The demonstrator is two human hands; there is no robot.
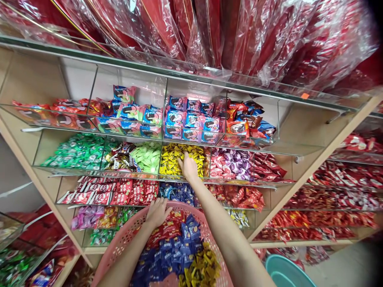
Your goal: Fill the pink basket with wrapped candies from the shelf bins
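Observation:
My right hand [189, 165] reaches into a shelf compartment of small yellow-wrapped candies [172, 157]. Its thumb and one finger show apart on the pile; the other fingertips are hidden, and no candy is visible in its grasp. Below and to the left, my left hand [157, 213] closes over the far rim of a pink perforated plastic basket [104, 261]. Inside the basket lie blue-wrapped candies [169, 253], yellow-wrapped candies [201, 268] and red packets [167, 231]. My forearms cross above the basket on both sides.
Glass dividers and front lips edge the wooden shelf unit [311, 159]. Green-wrapped candies [77, 151], pale green packets [146, 155] and purple-wrapped candies [239, 163] flank the yellow ones. Blue snack packs [191, 119] sit above. A teal tub [287, 271] stands lower right.

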